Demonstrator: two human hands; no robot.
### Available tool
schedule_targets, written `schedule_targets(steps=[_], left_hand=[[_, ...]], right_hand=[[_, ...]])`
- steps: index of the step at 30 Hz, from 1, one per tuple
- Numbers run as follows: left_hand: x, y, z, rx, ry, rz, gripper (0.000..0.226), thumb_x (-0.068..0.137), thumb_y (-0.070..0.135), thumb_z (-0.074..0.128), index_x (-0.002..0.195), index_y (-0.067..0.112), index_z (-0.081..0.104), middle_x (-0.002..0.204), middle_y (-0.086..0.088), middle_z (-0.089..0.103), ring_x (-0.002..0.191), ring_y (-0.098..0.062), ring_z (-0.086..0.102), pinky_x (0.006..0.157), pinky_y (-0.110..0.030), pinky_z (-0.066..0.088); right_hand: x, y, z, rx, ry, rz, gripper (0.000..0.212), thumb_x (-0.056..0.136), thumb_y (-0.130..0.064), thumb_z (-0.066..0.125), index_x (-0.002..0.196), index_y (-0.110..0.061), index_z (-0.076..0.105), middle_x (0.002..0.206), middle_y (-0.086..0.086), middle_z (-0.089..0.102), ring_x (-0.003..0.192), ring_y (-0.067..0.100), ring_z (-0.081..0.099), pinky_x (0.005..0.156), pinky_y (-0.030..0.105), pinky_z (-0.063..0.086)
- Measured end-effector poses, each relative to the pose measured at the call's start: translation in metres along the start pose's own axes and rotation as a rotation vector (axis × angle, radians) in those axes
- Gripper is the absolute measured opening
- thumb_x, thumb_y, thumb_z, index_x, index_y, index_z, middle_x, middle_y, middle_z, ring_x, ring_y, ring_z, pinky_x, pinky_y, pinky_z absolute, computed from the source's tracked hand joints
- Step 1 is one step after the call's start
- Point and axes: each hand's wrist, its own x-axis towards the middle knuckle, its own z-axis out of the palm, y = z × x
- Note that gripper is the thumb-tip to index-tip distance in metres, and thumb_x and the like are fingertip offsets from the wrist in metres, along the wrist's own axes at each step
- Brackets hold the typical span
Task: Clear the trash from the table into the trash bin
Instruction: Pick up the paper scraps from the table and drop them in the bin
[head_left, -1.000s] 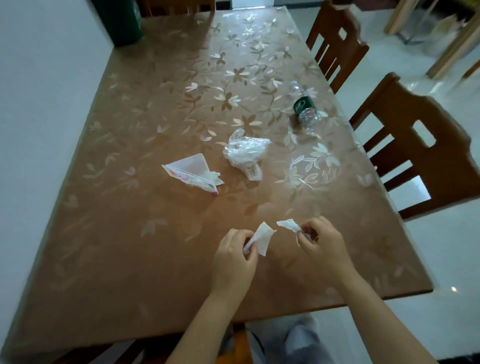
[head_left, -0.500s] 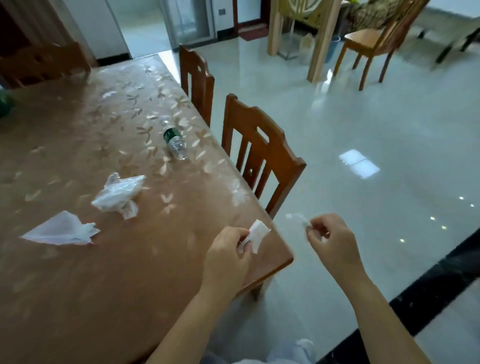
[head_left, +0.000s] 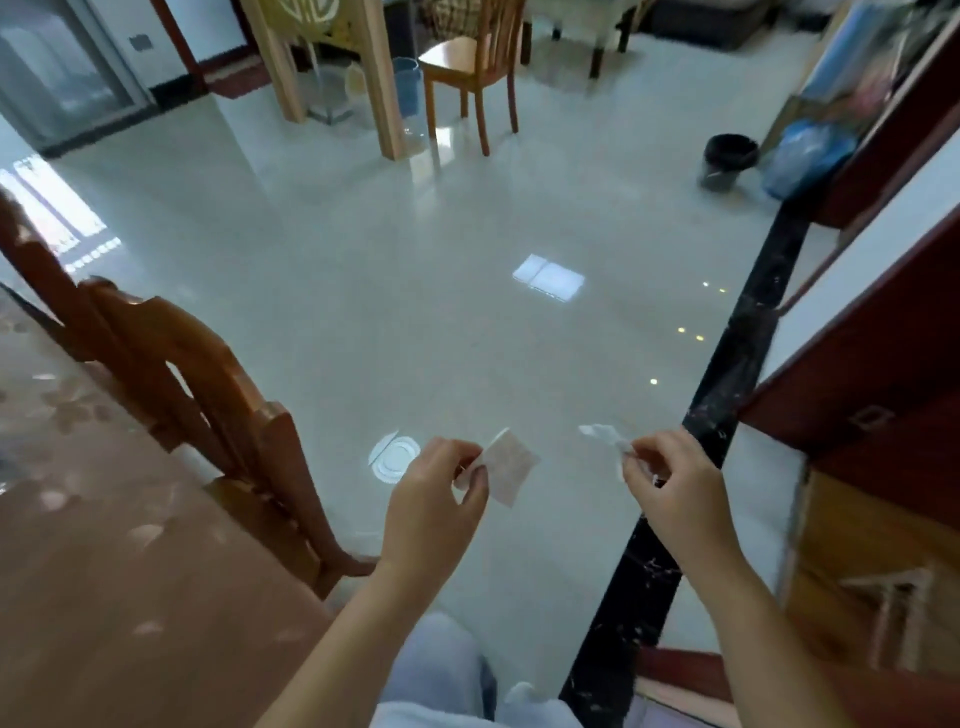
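Note:
My left hand (head_left: 434, 499) pinches a flat white paper scrap (head_left: 511, 465) over the floor. My right hand (head_left: 670, 483) pinches a small crumpled white tissue scrap (head_left: 602, 436). Both hands are held out in front of me, off the table. A black trash bin (head_left: 727, 161) lined with a dark bag stands on the floor far ahead at the right, by a wall. Only the brown table's corner (head_left: 104, 545) shows at the lower left; the other trash on it is out of view.
A wooden chair (head_left: 208, 405) stands against the table at left. Another chair (head_left: 467, 67) and a wooden post (head_left: 379, 78) are far ahead. A blue bag (head_left: 802, 156) lies beside the bin. Dark red cabinets (head_left: 857, 415) line the right. Glossy pale floor lies between.
The view has swung right, away from the table toward the open floor and the bin. Both hands still hold their scraps and are now over the floor.

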Motion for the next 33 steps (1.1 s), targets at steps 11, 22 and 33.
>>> schedule_targets(steps=[11,22,33], left_hand=[[0.172,-0.029,0.065,-0.101,-0.028,-0.080,0.005,0.077,0.013,0.056,0.077,0.014,0.061,0.070,0.007,0.057,0.072,-0.003,0.049,0.062,-0.010,0.037],[0.378,-0.110,0.020,-0.093,0.207,-0.235,0.010,0.079,0.003,0.064,0.084,0.012,0.063,0.073,0.014,0.055,0.077,0.001,0.051,0.066,-0.005,0.035],[0.512,-0.226,-0.012,-0.029,0.380,-0.480,0.022,0.079,0.004,0.064,0.081,0.025,0.056,0.077,0.015,0.057,0.080,0.003,0.050,0.064,-0.004,0.034]], right_hand=[[0.170,0.029,0.046,-0.038,-0.057,0.047,0.014,0.077,-0.003,0.065,0.073,-0.013,0.057,0.073,0.005,0.054,0.068,0.008,0.052,0.064,0.004,0.036],[0.408,-0.040,0.160,-0.029,-0.160,-0.181,0.011,0.075,-0.001,0.067,0.073,-0.008,0.059,0.071,0.007,0.055,0.063,0.018,0.051,0.063,0.016,0.038],[0.585,-0.099,0.330,0.011,-0.380,-0.370,0.011,0.074,0.001,0.067,0.072,-0.006,0.059,0.070,0.006,0.052,0.059,0.022,0.050,0.059,0.020,0.038]])
